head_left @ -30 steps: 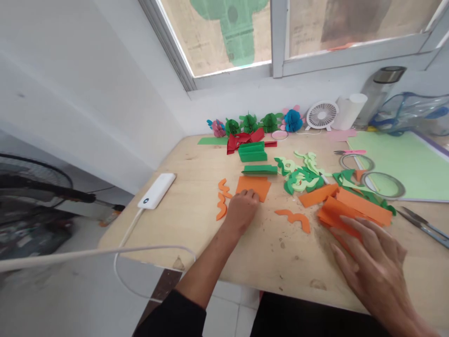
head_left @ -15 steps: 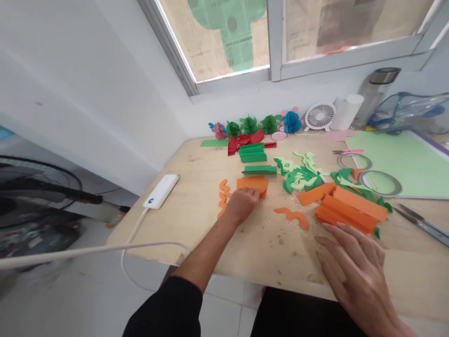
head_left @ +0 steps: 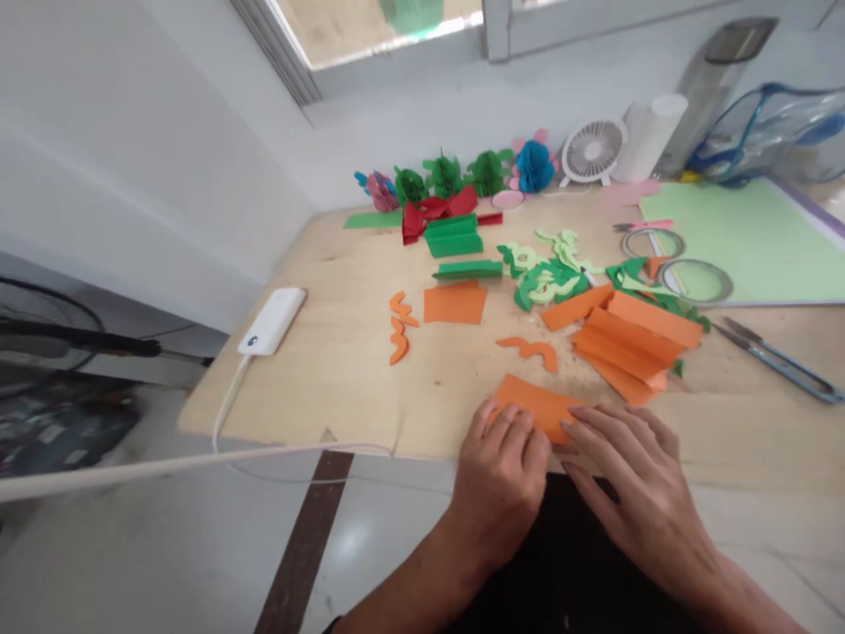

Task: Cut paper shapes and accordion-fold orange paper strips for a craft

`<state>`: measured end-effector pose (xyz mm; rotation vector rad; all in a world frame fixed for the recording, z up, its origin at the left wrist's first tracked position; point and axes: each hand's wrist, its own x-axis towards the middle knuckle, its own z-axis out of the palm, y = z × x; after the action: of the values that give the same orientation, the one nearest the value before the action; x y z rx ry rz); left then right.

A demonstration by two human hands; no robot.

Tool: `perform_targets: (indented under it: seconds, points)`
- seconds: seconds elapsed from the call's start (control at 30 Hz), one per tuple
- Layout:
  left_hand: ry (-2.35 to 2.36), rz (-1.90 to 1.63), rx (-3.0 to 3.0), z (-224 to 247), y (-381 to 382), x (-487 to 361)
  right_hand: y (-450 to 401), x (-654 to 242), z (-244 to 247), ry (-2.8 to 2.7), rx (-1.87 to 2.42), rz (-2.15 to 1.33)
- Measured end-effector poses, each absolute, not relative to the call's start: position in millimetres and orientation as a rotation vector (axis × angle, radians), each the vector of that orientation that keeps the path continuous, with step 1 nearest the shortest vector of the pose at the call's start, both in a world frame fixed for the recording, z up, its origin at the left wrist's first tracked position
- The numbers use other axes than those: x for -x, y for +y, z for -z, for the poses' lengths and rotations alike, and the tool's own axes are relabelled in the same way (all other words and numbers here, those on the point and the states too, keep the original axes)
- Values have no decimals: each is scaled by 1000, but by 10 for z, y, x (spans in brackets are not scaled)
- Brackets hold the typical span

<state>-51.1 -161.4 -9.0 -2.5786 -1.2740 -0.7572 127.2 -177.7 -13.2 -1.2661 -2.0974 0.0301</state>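
At the table's front edge, a piece of orange paper [head_left: 538, 403] lies between my two hands. My left hand [head_left: 505, 467] has its curled fingers closed on the paper's left end. My right hand [head_left: 634, 480] grips the right end, fingertips on top and thumb lower down near the edge. Just beyond the hands is a wavy orange cutout [head_left: 530, 349]. Folded orange paper strips [head_left: 630, 339] are piled ahead of my right hand. Farther left lie a flat orange paper piece [head_left: 455, 303] and curly orange cutouts [head_left: 399, 330].
Thread snips [head_left: 779, 359] lie at right, near tape rings [head_left: 696, 280] and a light green sheet [head_left: 745, 238]. Green cutouts [head_left: 551, 277] are heaped mid-table. Paper figures [head_left: 445, 174] and a small fan [head_left: 595, 150] line the wall. A white power bank [head_left: 273, 321] with a cable sits left.
My left hand has come from the orange paper mid-table to the front edge, where an orange piece is now held. My right hand has shifted left onto it. The view has tilted down.
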Motion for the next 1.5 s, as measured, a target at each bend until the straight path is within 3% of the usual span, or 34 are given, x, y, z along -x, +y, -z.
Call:
perform_targets:
  seconds: [0.27, 0.5, 0.87, 1.5]
  points:
    - [-1315, 847, 2798, 285, -1739, 501, -1960, -1512, 283, -2117, 1282, -181]
    - [-1392, 1126, 2870, 291, -1667, 578, -1963, -1639, 272, -2133, 1295, -218]
    - [-1994, 1423, 2653, 358, -1742, 470, -1933, -1553, 276, -1941, 1558, -198]
    - [-2069, 1338, 2536, 435, -1694, 395, -1817, -1453, 264, -1916, 1681, -200]
